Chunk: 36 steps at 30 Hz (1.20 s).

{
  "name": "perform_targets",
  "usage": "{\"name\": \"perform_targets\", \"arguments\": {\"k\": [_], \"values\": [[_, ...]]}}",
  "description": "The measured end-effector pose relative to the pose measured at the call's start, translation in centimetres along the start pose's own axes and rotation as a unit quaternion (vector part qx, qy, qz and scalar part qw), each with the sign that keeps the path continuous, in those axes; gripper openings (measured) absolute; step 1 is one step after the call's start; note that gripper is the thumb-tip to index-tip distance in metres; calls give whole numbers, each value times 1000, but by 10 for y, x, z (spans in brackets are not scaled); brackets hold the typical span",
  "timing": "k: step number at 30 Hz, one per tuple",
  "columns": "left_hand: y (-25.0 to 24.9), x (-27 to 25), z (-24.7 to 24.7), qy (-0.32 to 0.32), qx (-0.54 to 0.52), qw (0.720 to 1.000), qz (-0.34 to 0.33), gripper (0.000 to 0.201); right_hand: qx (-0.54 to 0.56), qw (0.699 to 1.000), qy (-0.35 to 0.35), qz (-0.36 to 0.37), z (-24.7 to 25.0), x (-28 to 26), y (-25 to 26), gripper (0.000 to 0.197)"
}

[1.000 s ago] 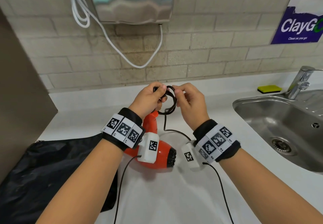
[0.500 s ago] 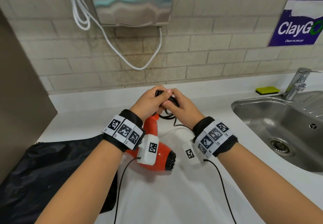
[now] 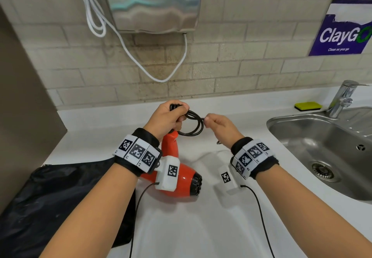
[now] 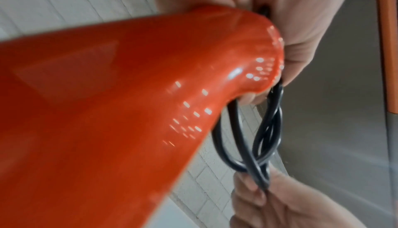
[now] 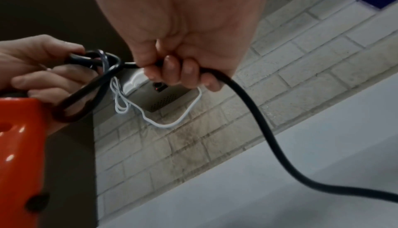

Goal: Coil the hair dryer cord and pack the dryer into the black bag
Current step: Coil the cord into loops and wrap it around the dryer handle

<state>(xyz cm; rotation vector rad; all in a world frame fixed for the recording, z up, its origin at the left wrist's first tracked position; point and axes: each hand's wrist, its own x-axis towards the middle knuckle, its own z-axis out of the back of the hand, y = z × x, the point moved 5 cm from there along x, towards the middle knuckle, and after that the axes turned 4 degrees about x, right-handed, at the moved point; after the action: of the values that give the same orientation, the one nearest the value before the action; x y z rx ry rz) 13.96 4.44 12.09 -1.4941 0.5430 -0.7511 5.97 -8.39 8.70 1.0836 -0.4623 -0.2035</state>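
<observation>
A white bench [image 3: 201, 227] runs beside a sink [image 3: 302, 132]. From the head view, the left hand [image 3: 167, 119] grips the dryer [image 3: 181, 179] handle and coiled cord [image 3: 193, 124]; the bag [image 3: 60, 197] lies left of the dryer. At the left wrist, the coil [image 4: 264, 134] hangs from curled fingers. At the right wrist, the right hand [image 5: 183, 44] pinches the cord [image 5: 258, 121].

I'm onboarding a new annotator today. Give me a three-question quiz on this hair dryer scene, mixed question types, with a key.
1. True or false: the orange plastic hair dryer is already inside the black fabric bag.
2. Which hand holds the coiled loops of the black power cord?
A. left hand
B. right hand
3. Fill in: the yellow sponge lies beside the metal ____.

Key: 1 false; 2 A; 3 tap.
</observation>
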Motion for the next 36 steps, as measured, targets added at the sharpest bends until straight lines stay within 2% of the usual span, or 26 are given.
{"name": "perform_targets", "arguments": {"k": [3, 5, 12, 16, 19, 21, 24, 28, 32, 34, 36], "values": [[-1, -1, -4, 23, 28, 999, -4, 17, 4, 994, -94, 48, 13, 11, 19, 37], [-2, -1, -9, 39, 50, 998, -6, 16, 20, 989, -125, 79, 18, 17, 31, 36], [-4, -2, -20, 93, 106, 990, -7, 18, 39, 983, -118, 138, 12, 15, 52, 35], [-4, -2, -22, 81, 116, 990, -6, 12, 65, 984, -116, 122, 19, 12, 43, 17], [-4, -2, -22, 61, 135, 989, -16, 10, -9, 988, -141, 59, 33, 10, 14, 10], [-4, -1, -21, 53, 120, 991, -14, 10, -125, 981, -144, -33, 42, 5, -19, 16], [-1, 1, -17, 32, 83, 996, -11, 12, -192, 961, -76, -186, 42, -13, -70, 32], [0, 1, -11, -1, 70, 997, -14, 13, -197, 929, 23, -312, 25, -39, -109, 37], [-1, 2, -6, -12, 62, 998, -18, 13, -182, 902, 96, -381, 8, -54, -119, 13], [0, 2, -5, -11, 58, 998, -18, 13, -138, 910, 88, -380, 4, -53, -117, 15], [1, 3, -4, -11, 54, 998, -18, 12, -66, 936, 34, -344, 5, -46, -108, 15]]}}
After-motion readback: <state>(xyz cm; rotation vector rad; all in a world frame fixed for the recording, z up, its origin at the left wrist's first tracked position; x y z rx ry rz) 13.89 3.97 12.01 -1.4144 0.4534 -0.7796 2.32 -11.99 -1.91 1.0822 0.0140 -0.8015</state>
